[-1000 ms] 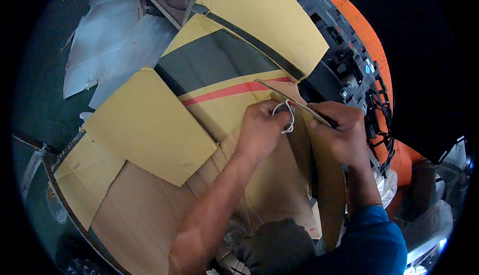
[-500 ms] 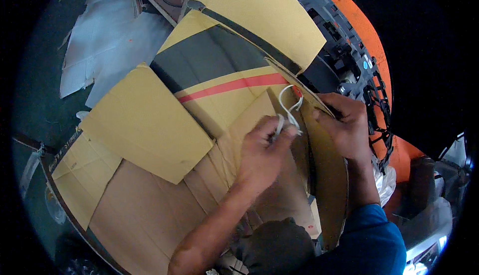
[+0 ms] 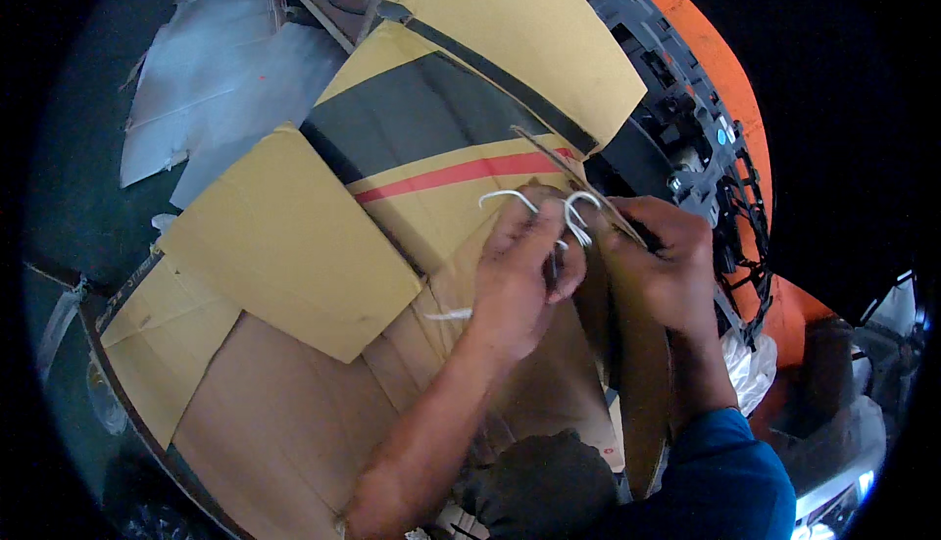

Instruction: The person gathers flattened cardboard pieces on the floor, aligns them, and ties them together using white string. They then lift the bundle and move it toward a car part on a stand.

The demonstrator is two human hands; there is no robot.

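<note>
White cord (image 3: 582,209) loops near the edge of an upright brown cardboard flap (image 3: 642,364). My left hand (image 3: 518,270) is closed on the cord, and loose ends stick out past its fingertips and beside the wrist. Something dark shows between its fingers, too unclear to name. Gripping the flap's upper edge, my right hand (image 3: 668,261) is closed just right of the cord. Below both hands lies the large opened cardboard box (image 3: 294,403), brown inside, with a yellow flap (image 3: 294,241) folded in at the left.
Another yellow flap (image 3: 520,35) with a dark stripe stands at the far side. Black plastic frame parts (image 3: 686,104) line the right, beside an orange surface (image 3: 750,163). Flattened pale sheets (image 3: 211,79) lie on the floor at far left. A dark rounded shape (image 3: 539,481) covers the near edge.
My left hand has turned and risen slightly, and cord ends now extend to its left. The flap's top leans further left, with my right hand still on it.
</note>
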